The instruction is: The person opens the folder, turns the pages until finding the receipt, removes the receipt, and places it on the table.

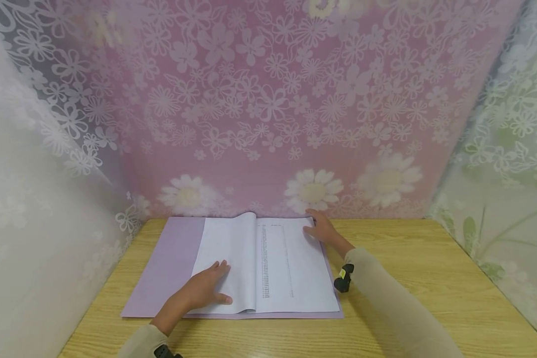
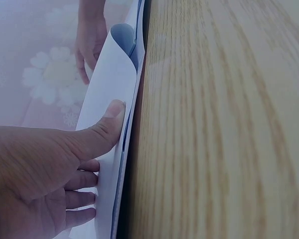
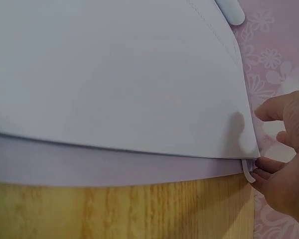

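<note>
A book with a lilac cover [image 1: 170, 268] lies spread on the table. Its left page [image 1: 225, 243] is blank and bulges up beside the fold. Columns of small print run down the right page [image 1: 304, 278]. My left hand [image 1: 206, 287] rests on the lower part of the left page, fingers spread, thumb near the bottom edge. At the far right corner is my right hand [image 1: 324, 229]. In the right wrist view, its lower fingertips [image 3: 269, 165] touch that corner, beside a small pale curled strip [image 3: 248, 172], while another finger stands apart from the page.
The wood-grain table [image 1: 385, 278] extends around the book. A pink flowered sheet [image 1: 268, 124] rises directly behind it. Pale flowered sheets stand on the left [image 1: 40, 199] and right [image 1: 514, 214].
</note>
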`<move>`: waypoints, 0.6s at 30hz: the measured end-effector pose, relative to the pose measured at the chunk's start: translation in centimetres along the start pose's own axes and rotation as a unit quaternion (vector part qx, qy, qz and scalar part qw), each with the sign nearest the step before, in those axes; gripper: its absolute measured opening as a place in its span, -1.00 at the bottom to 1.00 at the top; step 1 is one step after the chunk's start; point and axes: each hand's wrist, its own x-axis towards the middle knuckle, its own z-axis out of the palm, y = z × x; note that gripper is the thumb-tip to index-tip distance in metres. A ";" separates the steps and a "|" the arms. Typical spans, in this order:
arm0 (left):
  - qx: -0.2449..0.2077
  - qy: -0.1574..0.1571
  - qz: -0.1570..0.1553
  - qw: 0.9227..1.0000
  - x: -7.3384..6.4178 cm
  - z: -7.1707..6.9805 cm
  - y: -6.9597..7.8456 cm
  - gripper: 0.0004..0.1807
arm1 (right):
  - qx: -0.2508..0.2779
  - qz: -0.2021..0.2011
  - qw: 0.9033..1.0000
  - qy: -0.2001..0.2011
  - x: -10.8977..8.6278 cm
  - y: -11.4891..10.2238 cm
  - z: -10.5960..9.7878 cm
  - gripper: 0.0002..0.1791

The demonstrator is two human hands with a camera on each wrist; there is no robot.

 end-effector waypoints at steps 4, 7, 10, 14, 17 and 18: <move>0.000 -0.001 -0.001 1.000 0.0 0.0 0.0 0.02 | 0.011 -0.001 1.000 0.000 -0.1 0.2 0.0 -0.31; 0.005 0.000 -0.003 1.000 0.1 0.0 0.0 0.02 | -0.007 -0.010 1.000 -0.007 -0.3 0.2 -0.2 -0.32; 0.007 0.000 -0.004 1.000 0.1 0.1 -0.2 0.02 | -0.043 -0.026 0.999 -0.014 -0.5 0.2 -0.5 -0.33; 0.005 0.001 -0.003 1.000 0.2 0.3 -0.3 0.02 | -0.081 -0.041 0.996 -0.019 -0.8 0.2 -0.7 -0.35; 0.003 0.002 -0.001 1.000 0.2 0.3 -0.4 0.02 | -0.077 -0.050 0.996 -0.015 -0.9 0.1 -0.8 -0.36; 0.004 0.002 -0.002 1.000 0.2 0.4 -0.4 0.02 | -0.067 -0.057 0.996 -0.008 -0.9 0.1 -0.7 -0.36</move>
